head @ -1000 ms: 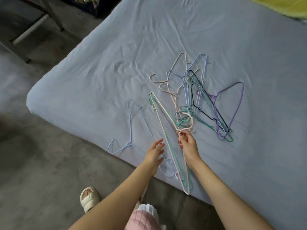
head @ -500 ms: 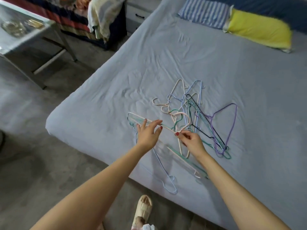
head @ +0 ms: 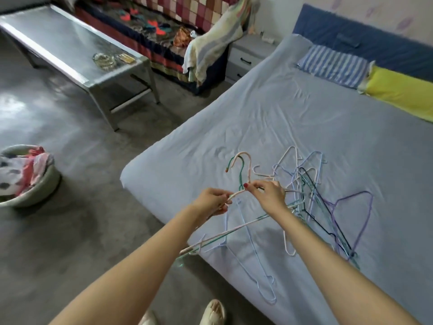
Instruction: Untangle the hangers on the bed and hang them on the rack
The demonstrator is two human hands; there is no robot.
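1. Left hand (head: 212,200) and right hand (head: 267,191) pinch the pink hanger (head: 246,167), lifted off the bed (head: 304,118).
2. Risk: its green hanger (head: 240,175) twin stays hooked, dragging the pile (head: 311,195).
3. Rack not in view.

I see the bed (head: 293,118) filling the right side, with a heap of hangers (head: 311,198) lying on its near part and two pillows (head: 365,73) at its far end against the headboard (head: 365,41). Left of the bed head stands a nightstand (head: 246,55), and left of that a couch (head: 164,26). A metal table (head: 70,48) stands before the couch; a basin (head: 28,177) sits on the floor at the far left
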